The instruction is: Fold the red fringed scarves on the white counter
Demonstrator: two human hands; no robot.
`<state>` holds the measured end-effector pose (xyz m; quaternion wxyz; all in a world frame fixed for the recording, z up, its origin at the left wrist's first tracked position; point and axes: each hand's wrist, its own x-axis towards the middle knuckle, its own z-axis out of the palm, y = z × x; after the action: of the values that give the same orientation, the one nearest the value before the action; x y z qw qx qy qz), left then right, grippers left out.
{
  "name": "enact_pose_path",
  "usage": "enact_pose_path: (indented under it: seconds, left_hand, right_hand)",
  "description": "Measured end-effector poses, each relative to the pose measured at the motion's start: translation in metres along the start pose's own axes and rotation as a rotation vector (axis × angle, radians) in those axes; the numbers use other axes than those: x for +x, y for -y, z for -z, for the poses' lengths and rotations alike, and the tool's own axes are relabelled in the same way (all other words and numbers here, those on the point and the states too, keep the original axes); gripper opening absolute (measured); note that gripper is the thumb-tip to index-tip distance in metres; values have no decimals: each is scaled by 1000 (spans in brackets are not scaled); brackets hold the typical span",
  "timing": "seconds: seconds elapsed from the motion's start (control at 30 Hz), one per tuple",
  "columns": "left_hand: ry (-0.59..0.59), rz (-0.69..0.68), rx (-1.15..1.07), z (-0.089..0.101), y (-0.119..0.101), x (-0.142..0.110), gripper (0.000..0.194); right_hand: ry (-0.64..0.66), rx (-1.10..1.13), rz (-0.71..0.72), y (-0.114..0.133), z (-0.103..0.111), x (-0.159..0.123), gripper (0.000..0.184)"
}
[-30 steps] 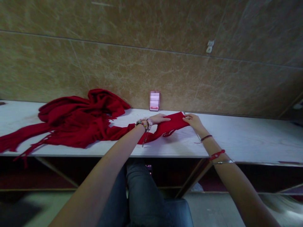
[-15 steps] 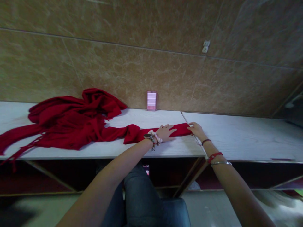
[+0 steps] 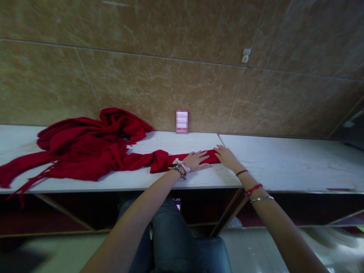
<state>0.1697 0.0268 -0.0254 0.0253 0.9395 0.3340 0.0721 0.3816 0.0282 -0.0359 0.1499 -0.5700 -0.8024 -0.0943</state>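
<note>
Flattening the narrow strip of red cloth (image 3: 212, 156) seems to be the step in hand. It lies on the pale worktop (image 3: 284, 163), in front of the person, its right end under the right hand (image 3: 226, 156). The left hand (image 3: 195, 161) rests palm down across its middle, fingers spread wide and gripping nothing. The right hand's fingers are also stretched and apart, laid over the end rather than pinching it. Leftward, the strip bunches into a raised fold, then appears to run into a rumpled red heap (image 3: 93, 151) with fringed ends; whether that is one piece, I cannot tell. A phone (image 3: 182, 122) stands at the far edge, against the wall (image 3: 142, 83). The next move, I judge, calls for light pressure, with one hand anchoring the end so the layers don't skew.
</note>
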Motion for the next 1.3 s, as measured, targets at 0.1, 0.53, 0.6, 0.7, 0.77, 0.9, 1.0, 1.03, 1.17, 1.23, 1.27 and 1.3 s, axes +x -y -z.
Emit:
enact_pose_path:
  seconds: [0.1,0.53,0.6,0.7,0.77,0.9,1.0,1.03,1.17,1.23,1.27,1.3]
  left_hand:
    - [-25,18,2,0,-2,-2,48]
    - [40,77,189,18,21,-67,48]
    - [31,67,245,32,25,-81,47]
    - [7,107,317,56,37,-99,45]
    - [58,149,338,69,49,-108,49]
    - [260,123,294,80,68,-120,61]
    - [294,96,285,80,72,-124,63]
    - [303,89,301,79,72,-125,64]
    - [311,76,393,78,62,-125,63]
    - [277,89,431,74,55,-122,52]
    - [250,86,447,72,51,-120,46]
    - [219,73,461,69,46,-117,39]
  right_hand:
    - [38,5,57,0,-12,-3,40]
    - [3,22,-33,3,-14,-8,39]
    - [-1,2,-39,5,-10,-10,39]
    - [-47,-46,-37,17,0,-9,37]
    - [-94,-17,-9,34,7,-4,38]
    - [-74,201,247,86,14,5,37]
    - [44,267,422,118,11,5,38]
    - [74,259,442,124,10,4,38]
    - [127,228,438,130,10,2,39]
    - [148,247,449,127,11,6,43]
    - [157,262,457,126,12,8,45]
    - [163,276,462,124,12,11,47]
